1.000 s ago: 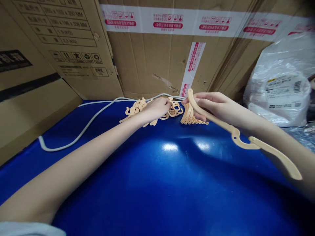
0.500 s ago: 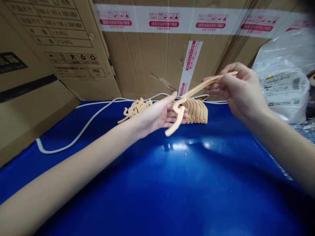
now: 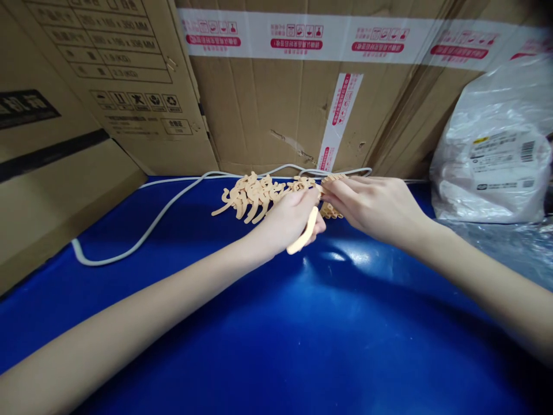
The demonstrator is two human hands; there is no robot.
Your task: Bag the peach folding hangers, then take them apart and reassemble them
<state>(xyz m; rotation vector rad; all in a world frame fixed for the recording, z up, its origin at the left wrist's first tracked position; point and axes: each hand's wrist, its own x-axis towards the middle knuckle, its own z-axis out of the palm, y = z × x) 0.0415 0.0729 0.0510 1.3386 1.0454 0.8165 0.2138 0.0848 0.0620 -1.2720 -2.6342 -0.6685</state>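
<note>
One head-worn camera looks forward and down, close over the blue surface [image 3: 276,346]

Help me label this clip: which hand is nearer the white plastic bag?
Right. The right hand is to the left of the white plastic bag, apart from it; the left hand is farther left, by the loose beige pieces.

the left carton [image 3: 173,155] carries a printed table [image 3: 121,46] — "350 mm" ends one row, "1.9(kg)" and "2.3(kg)" stand lower down. under it sits a row of handling icons [image 3: 136,101], the last a recycling sign, then a framed stamp [image 3: 177,127] reading "合格证". a black band [image 3: 28,108] further left ends in "机箱". white tape [image 3: 254,43] on the rear carton [image 3: 259,92] repeats "请确认商品完好后签收!" on red — the plastic bag [image 3: 488,199] shows a barcode [image 3: 527,151] label [image 3: 496,158], its small print too blurred to read.
</note>
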